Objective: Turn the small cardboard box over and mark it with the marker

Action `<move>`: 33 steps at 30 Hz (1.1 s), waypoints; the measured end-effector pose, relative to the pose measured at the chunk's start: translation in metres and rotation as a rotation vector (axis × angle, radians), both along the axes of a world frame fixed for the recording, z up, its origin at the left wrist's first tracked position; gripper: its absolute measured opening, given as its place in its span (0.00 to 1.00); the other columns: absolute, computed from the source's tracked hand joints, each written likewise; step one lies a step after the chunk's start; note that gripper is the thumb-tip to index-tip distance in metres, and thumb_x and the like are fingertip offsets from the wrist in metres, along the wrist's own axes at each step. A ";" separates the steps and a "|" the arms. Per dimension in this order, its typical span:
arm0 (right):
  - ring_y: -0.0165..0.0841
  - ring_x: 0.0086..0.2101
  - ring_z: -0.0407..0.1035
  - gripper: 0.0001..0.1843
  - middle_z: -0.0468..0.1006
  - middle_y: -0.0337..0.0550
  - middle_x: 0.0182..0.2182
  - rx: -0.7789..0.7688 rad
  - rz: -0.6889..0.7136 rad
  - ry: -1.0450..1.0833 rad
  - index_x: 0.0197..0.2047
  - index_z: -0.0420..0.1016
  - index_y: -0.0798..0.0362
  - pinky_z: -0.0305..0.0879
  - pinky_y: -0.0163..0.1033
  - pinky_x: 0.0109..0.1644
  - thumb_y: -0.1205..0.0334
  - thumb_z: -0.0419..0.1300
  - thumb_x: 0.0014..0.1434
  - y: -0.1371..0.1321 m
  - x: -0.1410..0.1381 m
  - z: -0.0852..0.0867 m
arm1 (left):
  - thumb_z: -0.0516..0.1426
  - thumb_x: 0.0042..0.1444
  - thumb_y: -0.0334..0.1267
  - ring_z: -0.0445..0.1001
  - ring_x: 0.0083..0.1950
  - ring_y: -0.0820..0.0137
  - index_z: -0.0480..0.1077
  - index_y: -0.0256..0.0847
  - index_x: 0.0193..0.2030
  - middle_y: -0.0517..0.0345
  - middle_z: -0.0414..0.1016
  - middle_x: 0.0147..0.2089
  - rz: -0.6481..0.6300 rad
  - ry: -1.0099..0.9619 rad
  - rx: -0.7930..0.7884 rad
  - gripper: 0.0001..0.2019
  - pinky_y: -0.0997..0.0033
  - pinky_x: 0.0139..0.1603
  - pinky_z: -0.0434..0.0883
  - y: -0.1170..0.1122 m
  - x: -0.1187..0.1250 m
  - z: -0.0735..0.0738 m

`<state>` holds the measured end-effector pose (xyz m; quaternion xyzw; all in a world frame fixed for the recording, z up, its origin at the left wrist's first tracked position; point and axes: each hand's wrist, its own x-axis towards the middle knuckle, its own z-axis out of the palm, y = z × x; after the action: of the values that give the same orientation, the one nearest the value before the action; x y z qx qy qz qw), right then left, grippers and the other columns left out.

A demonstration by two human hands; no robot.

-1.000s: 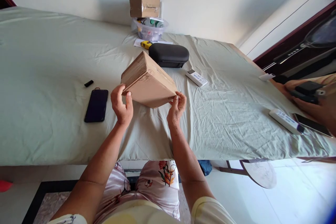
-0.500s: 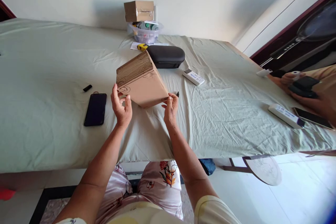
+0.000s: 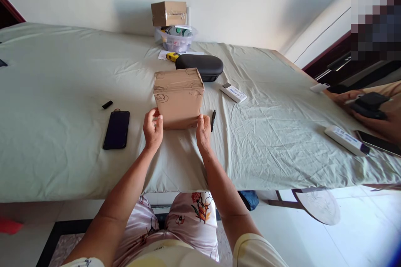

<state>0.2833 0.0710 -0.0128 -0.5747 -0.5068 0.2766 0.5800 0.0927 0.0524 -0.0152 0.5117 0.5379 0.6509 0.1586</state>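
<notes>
A brown cardboard box (image 3: 178,98) sealed with tape stands upright on the pale green sheet (image 3: 62,91) in front of me. My left hand (image 3: 153,129) grips its lower left corner and my right hand (image 3: 203,131) holds its lower right corner. A black pen (image 3: 213,119) lies on the sheet just right of my right hand. A black phone (image 3: 117,129) lies left of my left hand.
Behind the box lie a black zip case (image 3: 200,66), a white remote (image 3: 233,92) and a clear tub (image 3: 176,39) with a second cardboard box (image 3: 169,13) on it. At the right edge, another person's hand (image 3: 366,106) holds a dark device near a white remote (image 3: 346,140) and a phone (image 3: 379,142).
The box was tilted and held up on one edge; I have turned it and set it down upright and square on the sheet, both hands sliding to its lower corners.
</notes>
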 end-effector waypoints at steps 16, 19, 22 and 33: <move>0.37 0.37 0.70 0.16 0.76 0.37 0.30 -0.286 -0.053 0.028 0.30 0.67 0.47 0.61 0.40 0.41 0.47 0.55 0.65 0.007 0.012 0.010 | 0.69 0.51 0.36 0.77 0.44 0.61 0.65 0.44 0.38 0.55 0.73 0.41 -0.059 0.374 -0.288 0.16 0.60 0.47 0.76 0.006 -0.011 -0.026; 0.36 0.36 0.70 0.17 0.75 0.37 0.30 -0.266 -0.025 0.040 0.32 0.69 0.48 0.63 0.40 0.43 0.44 0.56 0.64 0.009 0.014 0.007 | 0.69 0.54 0.39 0.77 0.45 0.60 0.67 0.43 0.40 0.54 0.74 0.42 -0.075 0.382 -0.277 0.15 0.60 0.48 0.76 0.006 -0.012 -0.028; 0.37 0.41 0.73 0.22 0.80 0.40 0.37 -0.134 0.003 0.103 0.43 0.73 0.49 0.67 0.43 0.48 0.38 0.55 0.65 0.008 0.013 0.007 | 0.71 0.53 0.48 0.79 0.46 0.59 0.69 0.41 0.48 0.51 0.76 0.44 -0.080 0.334 -0.294 0.23 0.57 0.51 0.77 0.005 -0.010 -0.021; 0.45 0.61 0.70 0.40 0.62 0.53 0.76 0.369 0.105 -0.198 0.78 0.55 0.40 0.76 0.55 0.58 0.38 0.56 0.69 0.003 0.005 0.028 | 0.61 0.64 0.63 0.63 0.78 0.50 0.42 0.46 0.82 0.30 0.50 0.82 -0.171 0.308 0.098 0.49 0.49 0.70 0.72 0.009 -0.008 0.006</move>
<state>0.2878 0.0742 0.0148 -0.4562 -0.6325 0.1512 0.6075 0.0846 0.0610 -0.0096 0.6563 0.4780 0.5744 0.1038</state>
